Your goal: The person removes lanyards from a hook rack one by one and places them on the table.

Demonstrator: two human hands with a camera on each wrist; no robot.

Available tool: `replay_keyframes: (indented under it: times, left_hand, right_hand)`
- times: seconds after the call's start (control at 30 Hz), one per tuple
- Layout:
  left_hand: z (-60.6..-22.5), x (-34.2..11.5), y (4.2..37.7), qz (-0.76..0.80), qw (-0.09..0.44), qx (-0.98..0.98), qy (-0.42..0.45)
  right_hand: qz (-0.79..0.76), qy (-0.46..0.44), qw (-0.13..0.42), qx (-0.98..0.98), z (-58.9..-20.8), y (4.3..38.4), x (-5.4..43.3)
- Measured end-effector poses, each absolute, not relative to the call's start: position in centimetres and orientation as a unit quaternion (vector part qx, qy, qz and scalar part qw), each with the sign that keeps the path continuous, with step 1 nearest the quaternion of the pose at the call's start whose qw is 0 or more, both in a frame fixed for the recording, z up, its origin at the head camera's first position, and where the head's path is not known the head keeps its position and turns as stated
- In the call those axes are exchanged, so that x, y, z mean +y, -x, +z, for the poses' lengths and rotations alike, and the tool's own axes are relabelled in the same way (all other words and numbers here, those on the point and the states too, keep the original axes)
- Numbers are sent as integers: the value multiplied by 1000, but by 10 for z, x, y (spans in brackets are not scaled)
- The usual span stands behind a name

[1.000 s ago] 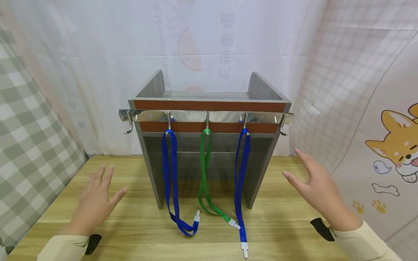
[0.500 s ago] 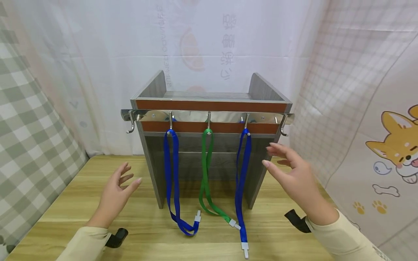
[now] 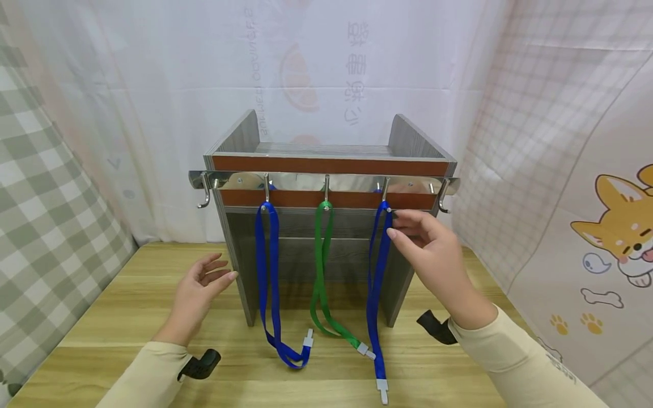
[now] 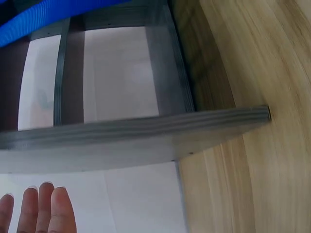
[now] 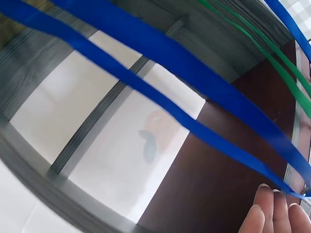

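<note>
Three lanyards hang from a metal hook rail [image 3: 296, 181]: a left blue lanyard [image 3: 261, 255], a green lanyard [image 3: 318, 266] and a right blue lanyard [image 3: 376, 277]. Each ends in a pale plastic clip. My right hand [image 3: 433, 249] is at the top of the right blue lanyard, just under its hook, thumb and fingers parted. In the right wrist view its fingertips [image 5: 265, 189] lie close by the blue strap [image 5: 194, 126]; whether they touch it I cannot tell. My left hand [image 3: 199, 294] holds nothing, its fingers loosely bent beside the shelf's left panel.
The rail is fixed across a grey wooden shelf unit [image 3: 326, 150] with reddish-brown strips. Bare hooks [image 3: 204, 192] stick out at both rail ends. The unit stands on a wood-grain table [image 3: 204, 379]. Patterned curtains [image 3: 561, 187] surround it at the back and sides.
My right hand has moved left from beside the shelf to the right blue lanyard's top. My left hand has moved right, towards the shelf's left panel. The lanyards hang as before.
</note>
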State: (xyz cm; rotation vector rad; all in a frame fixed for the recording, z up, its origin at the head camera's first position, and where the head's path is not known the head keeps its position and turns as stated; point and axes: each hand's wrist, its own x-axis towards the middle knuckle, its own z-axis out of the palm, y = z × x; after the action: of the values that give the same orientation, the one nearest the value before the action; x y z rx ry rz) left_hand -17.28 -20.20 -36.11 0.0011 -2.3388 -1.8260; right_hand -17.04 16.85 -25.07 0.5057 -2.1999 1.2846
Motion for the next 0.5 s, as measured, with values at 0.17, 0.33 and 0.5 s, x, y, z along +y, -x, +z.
replay_keyframes:
  times: [0.17,0.33,0.5]
  left_hand:
    - [-360,-193,178,-610,82,-788,-16]
    - [-360,-187,182,-621,79,-779,-32]
    - [-361,-183,185,-629,89,-771,-40]
  right_hand:
    - [479,-164,260,-822,-247,172,164]
    - [479,-160,269,-820,-245,174,161]
    - [481,-159,276,-817,-242,175,158]
